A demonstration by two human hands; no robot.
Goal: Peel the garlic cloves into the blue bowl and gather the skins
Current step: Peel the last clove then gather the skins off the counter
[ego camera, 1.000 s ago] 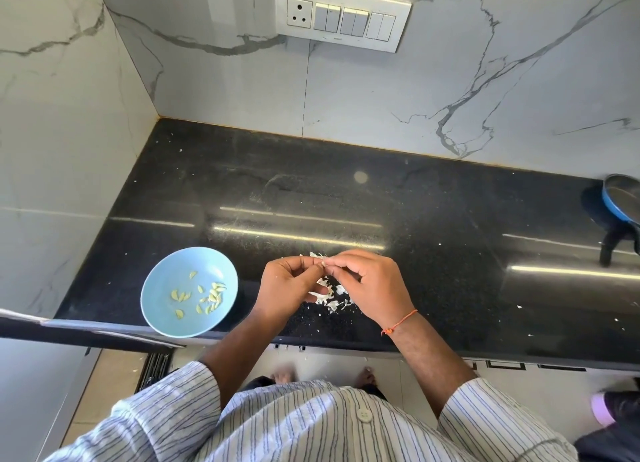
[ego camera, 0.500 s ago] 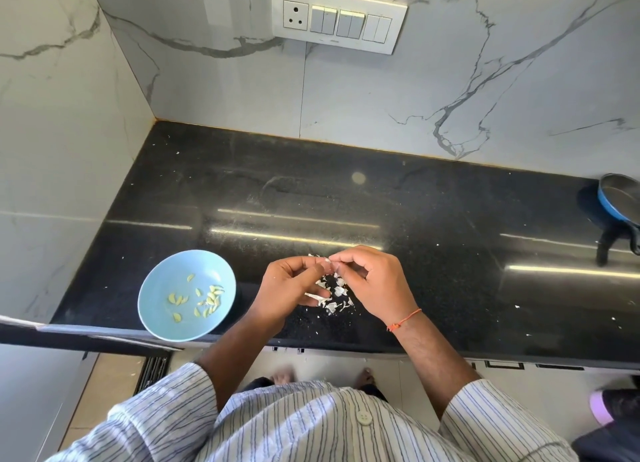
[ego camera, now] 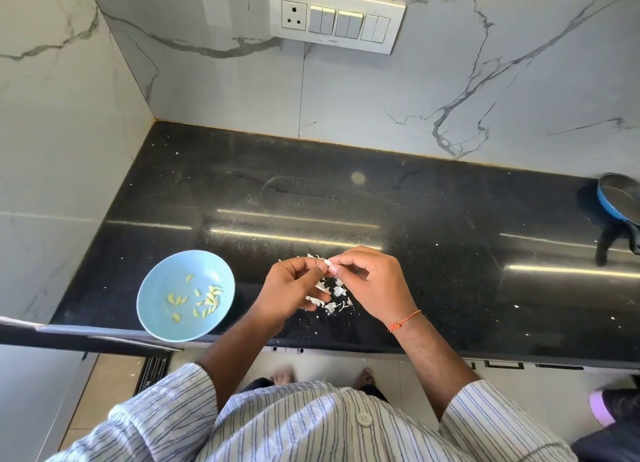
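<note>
My left hand (ego camera: 294,285) and my right hand (ego camera: 372,281) meet above the black counter (ego camera: 433,254), and both pinch one small garlic clove (ego camera: 327,262) between their fingertips. A loose heap of white garlic skins (ego camera: 334,297) lies on the counter right under my hands, partly hidden by them. The blue bowl (ego camera: 162,278) stands to the left, near the counter's front edge, with several pale yellow peeled cloves (ego camera: 204,302) in it.
Marble walls close the counter at the back and left. A blue-rimmed pan (ego camera: 620,198) sits at the far right edge. A switch panel (ego camera: 336,18) is on the back wall. Small white flecks dot the counter.
Both hands stay together over the skin heap, still working the same clove; their fingers have shifted only slightly. The bowl has not moved.
</note>
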